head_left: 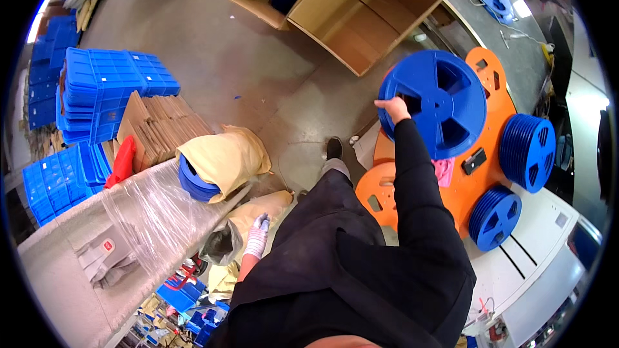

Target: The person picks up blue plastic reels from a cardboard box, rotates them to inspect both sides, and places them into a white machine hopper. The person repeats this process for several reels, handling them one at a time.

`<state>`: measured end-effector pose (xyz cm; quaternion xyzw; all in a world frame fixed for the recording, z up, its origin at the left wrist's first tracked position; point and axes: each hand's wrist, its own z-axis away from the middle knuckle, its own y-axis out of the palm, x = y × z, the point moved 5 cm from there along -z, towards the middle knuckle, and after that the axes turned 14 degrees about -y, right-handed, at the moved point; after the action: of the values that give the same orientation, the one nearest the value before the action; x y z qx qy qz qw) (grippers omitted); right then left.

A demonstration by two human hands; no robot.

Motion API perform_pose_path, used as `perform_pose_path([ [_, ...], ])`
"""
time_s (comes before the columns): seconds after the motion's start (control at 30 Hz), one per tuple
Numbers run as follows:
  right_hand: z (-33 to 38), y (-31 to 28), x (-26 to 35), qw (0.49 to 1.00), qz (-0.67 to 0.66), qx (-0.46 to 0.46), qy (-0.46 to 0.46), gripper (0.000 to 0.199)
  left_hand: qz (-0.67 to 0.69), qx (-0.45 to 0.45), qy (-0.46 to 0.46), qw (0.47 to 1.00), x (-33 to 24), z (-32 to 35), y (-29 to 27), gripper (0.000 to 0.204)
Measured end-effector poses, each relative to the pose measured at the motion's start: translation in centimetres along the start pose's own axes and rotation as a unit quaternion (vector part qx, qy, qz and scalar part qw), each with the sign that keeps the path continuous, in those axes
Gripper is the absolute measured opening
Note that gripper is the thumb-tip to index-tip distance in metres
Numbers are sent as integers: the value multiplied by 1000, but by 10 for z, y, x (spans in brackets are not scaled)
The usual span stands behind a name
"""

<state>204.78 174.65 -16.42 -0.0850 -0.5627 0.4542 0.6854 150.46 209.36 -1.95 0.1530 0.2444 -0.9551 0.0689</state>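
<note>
My right hand (392, 108) grips the left rim of a stack of large blue plastic reels (433, 102), held over an orange panel (482, 71) that lies on a white table (529, 270). My left hand (258, 235), in a light glove, hangs down and holds the edge of a tan paper bag (255, 212) by my left side. Two more stacks of blue reels (529, 151) (495, 217) stand on the table to the right of the orange panel.
Open cardboard boxes (367, 6) sit on the concrete floor ahead, one holding blue reels. Another bag with blue reels (216, 164) lies by flat cardboard. Blue plastic trays (109, 84) are piled at left. A wrapped bench (129, 219) runs at lower left.
</note>
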Motion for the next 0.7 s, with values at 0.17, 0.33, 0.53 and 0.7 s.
perform_pose_path([
  [0.17,-1,10,13,990,8,-141,12,32,-176,37,7,984,-45,-35,-10,34],
  [0.33,19,14,-23,993,-29,-85,77,46,-250,77,74,962,-171,-54,-4,33],
  [0.53,78,-50,51,955,-224,-171,94,50,-138,146,89,975,-254,-136,-20,34],
  [0.7,133,-203,174,746,-534,-392,69,15,-230,131,222,938,-371,-190,-25,33],
])
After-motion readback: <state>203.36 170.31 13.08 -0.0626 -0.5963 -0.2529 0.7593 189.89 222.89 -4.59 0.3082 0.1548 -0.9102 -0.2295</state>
